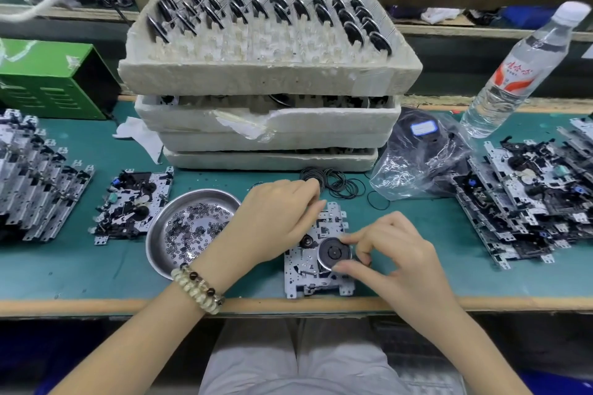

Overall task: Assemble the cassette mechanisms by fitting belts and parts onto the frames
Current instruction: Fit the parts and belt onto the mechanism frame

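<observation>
A metal cassette frame [300,279] lies near the table's front edge between my hands. A black flywheel with a silver rim [333,254] sits on it. My right hand [398,253] pinches the flywheel's right rim with thumb and fingers. My left hand [272,224] grips the frame's upper left part, fingers curled over its far edge. Loose black rubber belts [337,184] lie just behind the frame. The foam tray [269,77] on top of the stack holds several more flywheels [282,9].
A steel bowl [179,208] of small washers stands left of my left hand. One assembled mechanism [134,205] lies further left, beside a stacked pile [35,179]. Another pile of frames [526,196], a plastic bag [423,157] and a water bottle [519,74] occupy the right.
</observation>
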Motion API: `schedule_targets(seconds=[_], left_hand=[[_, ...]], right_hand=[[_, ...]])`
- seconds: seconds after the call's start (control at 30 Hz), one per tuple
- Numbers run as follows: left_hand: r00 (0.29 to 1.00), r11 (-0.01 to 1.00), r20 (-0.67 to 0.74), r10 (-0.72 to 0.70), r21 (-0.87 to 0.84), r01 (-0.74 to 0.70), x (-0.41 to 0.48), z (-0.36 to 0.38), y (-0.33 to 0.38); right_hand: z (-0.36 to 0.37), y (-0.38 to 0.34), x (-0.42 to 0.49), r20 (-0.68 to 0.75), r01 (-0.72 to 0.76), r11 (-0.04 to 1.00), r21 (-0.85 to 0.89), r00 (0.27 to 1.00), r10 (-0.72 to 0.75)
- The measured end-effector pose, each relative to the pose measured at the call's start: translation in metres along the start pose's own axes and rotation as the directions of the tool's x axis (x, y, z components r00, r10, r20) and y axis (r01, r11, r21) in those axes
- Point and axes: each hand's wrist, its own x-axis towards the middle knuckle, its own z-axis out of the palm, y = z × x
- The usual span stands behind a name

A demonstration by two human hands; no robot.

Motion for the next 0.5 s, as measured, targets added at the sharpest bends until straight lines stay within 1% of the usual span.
schedule_targets(seconds=[0.07,0.13,0.17,0.2,0.23,0.27,0.3,0.33,0.37,0.4,0.43,0.47,0.5], left_hand=[[1.0,0.996,-0.019,-0.016,0.084,0.017,-0.003,-0.002,-0.001],[0.999,0.991,-0.005,-0.052,0.12,0.052,-0.009,-0.006,0.0],[0.996,0.991,0.011,-0.085,0.102,0.084,-0.013,-0.008,0.001],[0.992,0.992,0.037,-0.121,0.05,0.12,-0.017,-0.009,0.002],[0.985,0.986,0.074,-0.156,-0.05,0.159,-0.022,-0.009,0.006],[0.975,0.96,0.121,-0.185,-0.19,0.205,-0.027,-0.009,0.011],[0.963,0.908,0.175,-0.205,-0.334,0.254,-0.032,-0.01,0.018],[0.95,0.853,0.231,-0.212,-0.431,0.295,-0.035,-0.01,0.025],[0.94,0.833,0.266,-0.214,-0.453,0.318,-0.037,-0.009,0.031],[0.936,0.853,0.267,-0.229,-0.409,0.325,-0.036,-0.007,0.033],[0.937,0.887,0.233,-0.26,-0.326,0.327,-0.033,-0.006,0.034],[0.939,0.909,0.172,-0.297,-0.249,0.333,-0.027,-0.005,0.032],[0.94,0.915,0.109,-0.325,-0.214,0.341,-0.02,-0.005,0.031]], right_hand=[[0.003,0.005,0.004,-0.046,0.009,0.998,-0.06,0.999,-0.012],[0.007,0.012,0.008,-0.085,-0.058,0.994,-0.091,0.995,0.05],[0.01,0.015,0.009,-0.11,-0.111,0.991,-0.081,0.989,0.101],[0.013,0.017,0.01,-0.14,-0.157,0.986,-0.062,0.979,0.147],[0.017,0.019,0.01,-0.174,-0.185,0.981,-0.057,0.969,0.173],[0.021,0.021,0.009,-0.203,-0.197,0.978,-0.072,0.963,0.179],[0.024,0.021,0.009,-0.221,-0.206,0.975,-0.089,0.958,0.182],[0.028,0.021,0.009,-0.233,-0.216,0.971,-0.098,0.954,0.189],[0.031,0.02,0.008,-0.246,-0.226,0.969,-0.096,0.949,0.197],[0.034,0.018,0.007,-0.263,-0.233,0.968,-0.09,0.943,0.203],[0.036,0.015,0.005,-0.284,-0.24,0.967,-0.088,0.936,0.206],[0.038,0.013,0.004,-0.305,-0.247,0.964,-0.096,0.929,0.208],[0.039,0.01,0.003,-0.323,-0.255,0.96,-0.114,0.923,0.207]])
